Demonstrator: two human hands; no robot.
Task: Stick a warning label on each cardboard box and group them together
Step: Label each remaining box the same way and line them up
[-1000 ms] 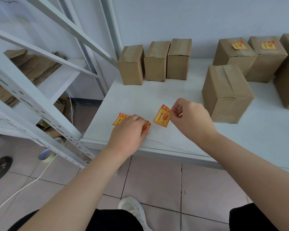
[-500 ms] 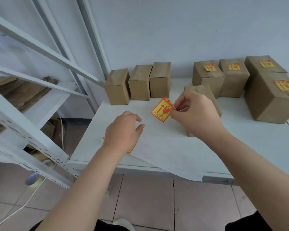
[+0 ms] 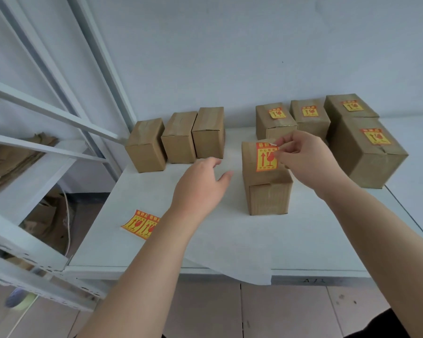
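Right hand (image 3: 303,162) pinches the red-and-yellow warning label (image 3: 266,158) upright over the near brown cardboard box (image 3: 266,184), directly beneath; left hand (image 3: 200,186) hovers spread and empty, just left of it

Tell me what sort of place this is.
Probably a small stockroom or packing area: sealed cardboard boxes on a white table, white metal shelving holding flattened cardboard, and spare warning labels.

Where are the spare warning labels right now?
The spare labels lie near the table's front left edge, beside the left forearm.
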